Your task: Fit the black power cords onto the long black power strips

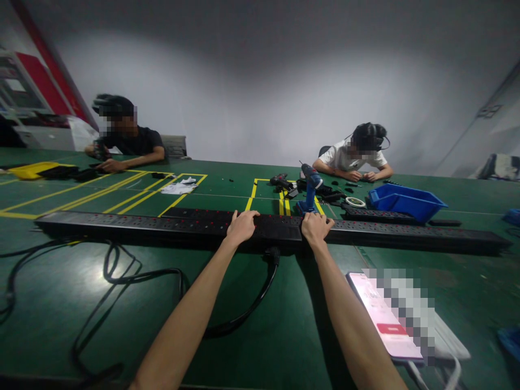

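A long black power strip [142, 227] with rows of sockets and red dots lies crosswise in front of me. My left hand [241, 226] grips it left of its middle, fingers bent over the top. To the right of the middle, my right hand [316, 228] is closed over the same strip, with fingertips partly hidden. Between my hands, a black plug [272, 255] sits at the strip's near side, and its cable [247, 317] curves down and left. Just beyond my right hand stands a blue cordless drill [311, 187].
Behind the strip lie another black strip [195, 213] and a blue bin [406, 201]. A phone [382, 314] rests near my right forearm. Looped black cable [117, 279] covers the left side. Two people sit across the green table [227, 189], one handling a dark tool.
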Tool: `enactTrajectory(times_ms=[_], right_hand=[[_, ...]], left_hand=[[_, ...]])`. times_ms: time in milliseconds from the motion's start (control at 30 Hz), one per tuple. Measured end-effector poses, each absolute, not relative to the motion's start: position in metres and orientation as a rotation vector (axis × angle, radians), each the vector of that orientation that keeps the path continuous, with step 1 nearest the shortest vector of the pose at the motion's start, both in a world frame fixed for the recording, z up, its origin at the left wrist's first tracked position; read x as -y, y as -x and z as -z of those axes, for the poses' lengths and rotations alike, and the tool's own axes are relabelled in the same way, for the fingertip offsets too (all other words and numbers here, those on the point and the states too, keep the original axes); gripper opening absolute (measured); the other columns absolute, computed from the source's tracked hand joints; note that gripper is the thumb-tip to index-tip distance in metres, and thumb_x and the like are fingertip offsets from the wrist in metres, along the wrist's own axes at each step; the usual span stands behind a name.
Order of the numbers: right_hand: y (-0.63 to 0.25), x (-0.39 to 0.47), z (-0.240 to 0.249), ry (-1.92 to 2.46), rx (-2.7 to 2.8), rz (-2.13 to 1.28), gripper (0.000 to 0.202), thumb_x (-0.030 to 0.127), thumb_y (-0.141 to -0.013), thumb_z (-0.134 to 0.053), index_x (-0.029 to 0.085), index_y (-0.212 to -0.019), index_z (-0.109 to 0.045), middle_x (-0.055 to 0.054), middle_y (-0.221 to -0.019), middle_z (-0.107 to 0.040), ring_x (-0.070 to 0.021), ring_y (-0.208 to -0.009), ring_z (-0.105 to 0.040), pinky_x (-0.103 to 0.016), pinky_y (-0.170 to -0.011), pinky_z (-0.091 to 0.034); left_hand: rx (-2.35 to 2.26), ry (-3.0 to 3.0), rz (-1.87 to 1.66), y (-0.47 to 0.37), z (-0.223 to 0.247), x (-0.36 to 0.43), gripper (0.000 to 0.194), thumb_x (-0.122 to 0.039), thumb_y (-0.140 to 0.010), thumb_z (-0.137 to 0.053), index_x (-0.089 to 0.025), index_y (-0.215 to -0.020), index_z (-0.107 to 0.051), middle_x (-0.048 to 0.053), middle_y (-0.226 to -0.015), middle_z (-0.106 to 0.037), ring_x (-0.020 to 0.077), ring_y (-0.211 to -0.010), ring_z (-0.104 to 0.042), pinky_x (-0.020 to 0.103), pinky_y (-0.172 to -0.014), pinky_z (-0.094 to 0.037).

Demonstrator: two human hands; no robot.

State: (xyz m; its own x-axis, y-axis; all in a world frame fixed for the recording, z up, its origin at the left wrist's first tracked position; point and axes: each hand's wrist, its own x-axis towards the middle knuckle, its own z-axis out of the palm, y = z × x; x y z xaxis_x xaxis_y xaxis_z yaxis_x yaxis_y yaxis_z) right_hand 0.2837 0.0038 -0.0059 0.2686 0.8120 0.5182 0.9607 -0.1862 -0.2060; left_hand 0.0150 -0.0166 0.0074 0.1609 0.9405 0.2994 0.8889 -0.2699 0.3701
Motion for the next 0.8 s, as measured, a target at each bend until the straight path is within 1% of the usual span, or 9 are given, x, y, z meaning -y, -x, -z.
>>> enactTrajectory(times_ms=[133,333,433,600,667,767,800], right_hand=[[-0.281,-0.004,0.006,2.043,1.588,0.399,0.051,0.031,-0.098,-0.025,0.015,-0.095,-0.074,-0.016,-0.102,-0.069,-0.0284,-0.102,-0.052,-0.048,-0.094,-0.020],[-0.276,-0.004,0.006,2.025,1.619,0.361,0.052,0.032,-0.098,-0.025,0.015,-0.097,-0.074,-0.016,-0.105,-0.069,-0.0293,-0.103,-0.051,-0.049,-0.095,-0.019],[-0.275,-0.004,0.007,1.999,1.613,0.394,0.052,0.032,-0.098,-0.025,0.016,-0.095,-0.074,-0.015,-0.103,-0.070,-0.0283,-0.100,-0.052,-0.048,-0.096,-0.020],[-0.277,-0.005,0.010,1.965,1.608,0.436,0.051,0.032,-0.097,-0.027,0.016,-0.091,-0.075,-0.013,-0.100,-0.071,-0.0262,-0.097,-0.052,-0.045,-0.095,-0.021],[-0.278,-0.006,0.011,1.955,1.598,0.445,0.050,0.031,-0.097,-0.028,0.015,-0.089,-0.075,-0.013,-0.098,-0.072,-0.0257,-0.095,-0.053,-0.044,-0.094,-0.021],[-0.278,-0.007,0.012,1.922,1.567,0.460,0.049,0.030,-0.095,-0.030,0.015,-0.085,-0.076,-0.013,-0.094,-0.072,-0.0251,-0.091,-0.053,-0.044,-0.092,-0.022],[-0.278,-0.007,0.013,1.908,1.561,0.465,0.049,0.029,-0.095,-0.030,0.015,-0.084,-0.076,-0.013,-0.093,-0.072,-0.0249,-0.090,-0.053,-0.043,-0.092,-0.023]], left_hand=[[-1.824,-2.315,-0.721,-0.014,-0.006,0.014,0.046,-0.016,-0.092,-0.035,-0.030,-0.133,-0.054,0.003,-0.136,-0.060,0.0210,-0.128,-0.052,0.051,-0.119,-0.019],[-1.839,-2.318,-0.718,-0.015,-0.006,0.015,0.047,-0.016,-0.091,-0.036,-0.031,-0.131,-0.055,0.002,-0.140,-0.056,0.0226,-0.133,-0.047,0.055,-0.119,-0.016],[-1.884,-2.321,-0.689,-0.013,-0.005,0.013,0.046,-0.020,-0.092,-0.037,-0.029,-0.133,-0.054,0.004,-0.142,-0.054,0.0239,-0.135,-0.043,0.054,-0.118,-0.018],[-1.921,-2.370,-0.556,-0.005,-0.005,0.006,0.047,-0.028,-0.094,-0.033,-0.024,-0.136,-0.052,0.007,-0.144,-0.052,0.0254,-0.134,-0.044,0.049,-0.116,-0.026],[-1.940,-2.400,-0.492,-0.002,-0.005,0.005,0.048,-0.030,-0.095,-0.031,-0.025,-0.138,-0.051,0.006,-0.145,-0.051,0.0263,-0.135,-0.043,0.054,-0.117,-0.020],[-1.973,-2.416,-0.456,-0.001,-0.006,0.005,0.048,-0.031,-0.095,-0.029,-0.027,-0.138,-0.051,0.005,-0.144,-0.053,0.0273,-0.135,-0.042,0.062,-0.118,-0.004],[-1.972,-2.419,-0.456,-0.001,-0.006,0.006,0.048,-0.031,-0.095,-0.029,-0.027,-0.138,-0.051,0.005,-0.143,-0.053,0.0274,-0.135,-0.042,0.064,-0.118,-0.002]])
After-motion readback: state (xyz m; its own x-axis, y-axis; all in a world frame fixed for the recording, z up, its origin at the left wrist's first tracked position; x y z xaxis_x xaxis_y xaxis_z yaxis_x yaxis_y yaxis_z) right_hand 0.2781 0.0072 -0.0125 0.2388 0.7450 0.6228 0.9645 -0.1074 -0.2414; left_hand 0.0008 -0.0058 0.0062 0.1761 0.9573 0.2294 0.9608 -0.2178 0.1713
